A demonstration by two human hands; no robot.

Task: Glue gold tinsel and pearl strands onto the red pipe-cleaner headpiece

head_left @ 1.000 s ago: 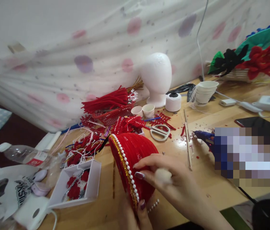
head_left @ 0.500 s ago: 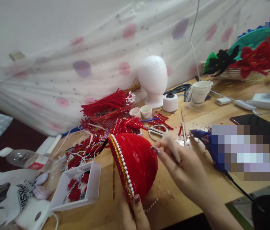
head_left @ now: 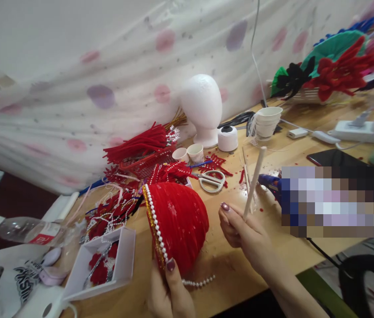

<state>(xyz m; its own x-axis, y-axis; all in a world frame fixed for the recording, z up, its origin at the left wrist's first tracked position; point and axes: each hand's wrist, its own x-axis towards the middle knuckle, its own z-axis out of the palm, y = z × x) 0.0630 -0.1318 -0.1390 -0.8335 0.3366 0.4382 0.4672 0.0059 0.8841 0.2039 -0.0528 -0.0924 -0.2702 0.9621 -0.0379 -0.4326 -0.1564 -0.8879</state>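
My left hand (head_left: pixel 171 289) grips the lower rim of a red fabric-covered cap (head_left: pixel 180 221), thumb on the outside. Gold trim and a string of white pearl beads (head_left: pixel 155 216) run along that rim, and a loose bead end (head_left: pixel 200 282) trails onto the table. Just right of the cap, my right hand (head_left: pixel 245 232) is closed around a pale stick (head_left: pixel 255 183) that points up and leans slightly right. This hand does not touch the cap. Behind it lies a blue glue gun (head_left: pixel 269 183), partly covered by a blurred patch.
Scissors (head_left: pixel 211 181), paper cups (head_left: pixel 195 153), a thread spool (head_left: pixel 227 139) and a white foam head (head_left: pixel 202 108) stand beyond the cap. To the left are a white box (head_left: pixel 125 263) with red flowers and a plastic bottle (head_left: pixel 24 225). A phone (head_left: pixel 336 165) lies right.
My right hand has drawn back from the cap's surface, and the stick in it has swung upright. The cap stays in my left hand. The whole view has shifted slightly.
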